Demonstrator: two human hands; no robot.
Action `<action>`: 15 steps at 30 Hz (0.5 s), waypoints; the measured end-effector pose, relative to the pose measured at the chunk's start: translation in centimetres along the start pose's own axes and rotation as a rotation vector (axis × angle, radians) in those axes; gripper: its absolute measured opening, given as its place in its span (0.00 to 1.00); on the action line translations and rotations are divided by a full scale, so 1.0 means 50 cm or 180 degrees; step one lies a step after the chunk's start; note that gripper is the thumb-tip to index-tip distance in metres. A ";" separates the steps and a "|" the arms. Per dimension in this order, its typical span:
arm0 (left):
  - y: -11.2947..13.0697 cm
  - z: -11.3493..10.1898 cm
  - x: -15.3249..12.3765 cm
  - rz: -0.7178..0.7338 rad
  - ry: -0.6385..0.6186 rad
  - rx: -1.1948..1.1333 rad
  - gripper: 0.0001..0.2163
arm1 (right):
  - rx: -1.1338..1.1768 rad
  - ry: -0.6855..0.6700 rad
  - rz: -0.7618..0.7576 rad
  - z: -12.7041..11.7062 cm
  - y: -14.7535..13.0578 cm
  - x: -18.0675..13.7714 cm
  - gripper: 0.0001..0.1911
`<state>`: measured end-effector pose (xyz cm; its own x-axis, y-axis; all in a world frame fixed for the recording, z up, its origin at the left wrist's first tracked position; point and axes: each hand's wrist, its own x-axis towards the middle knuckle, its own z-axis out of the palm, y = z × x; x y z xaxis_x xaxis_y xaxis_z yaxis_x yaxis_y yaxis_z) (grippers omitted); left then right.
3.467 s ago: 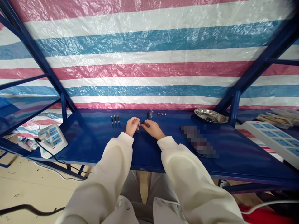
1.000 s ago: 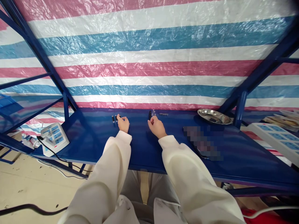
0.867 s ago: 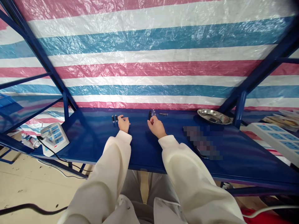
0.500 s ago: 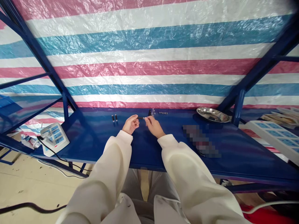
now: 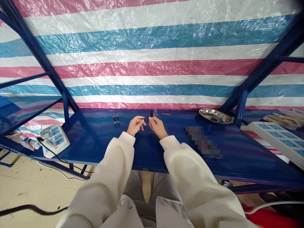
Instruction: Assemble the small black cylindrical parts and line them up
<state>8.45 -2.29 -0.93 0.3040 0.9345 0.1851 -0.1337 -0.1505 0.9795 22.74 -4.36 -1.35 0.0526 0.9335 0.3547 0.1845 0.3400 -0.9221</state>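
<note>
Between my two hands is a thin black tube point(image 5: 146, 119), held level just above the blue table. My left hand point(image 5: 135, 125) pinches its left end, with the other fingers partly curled. At the opposite end, the thumb and fingers of my right hand point(image 5: 157, 126) are closed on it. What the tube is exactly is too small to tell. Two short black cylinders with pale lower ends point(image 5: 116, 119) stand on the table to the left. Behind my right hand are small black and clear pieces point(image 5: 154, 112), partly hidden. A row of several small shiny parts point(image 5: 165, 114) lies right of them.
A shallow metal dish point(image 5: 215, 116) sits at the back right of the blue table point(image 5: 95, 139). Nearer is a blurred-out dark object point(image 5: 203, 142). Power strips stand at left point(image 5: 56, 140) and right point(image 5: 280, 136). Blue frame posts point(image 5: 241, 107) and a striped sheet point(image 5: 152, 68) bound the back.
My left fingers have shifted right along the black tube, closer to my right hand, covering more of it. The right hand keeps its grip.
</note>
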 end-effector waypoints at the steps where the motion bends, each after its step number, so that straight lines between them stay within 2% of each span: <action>1: -0.001 0.000 0.000 0.0096 0.0036 0.0129 0.17 | 0.0065 -0.0010 0.0031 0.000 0.000 0.000 0.26; 7: -0.002 0.000 -0.001 0.0498 0.0209 0.0603 0.15 | 0.0363 -0.0066 0.0097 0.002 0.004 0.002 0.25; 15: -0.003 -0.003 -0.004 0.0658 0.0454 0.0975 0.17 | 0.0560 -0.0101 0.0203 0.006 -0.003 0.000 0.25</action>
<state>8.28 -2.43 -1.12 0.1631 0.9067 0.3890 0.1157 -0.4092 0.9051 22.41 -4.38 -1.29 0.0271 0.9560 0.2922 0.0070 0.2921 -0.9564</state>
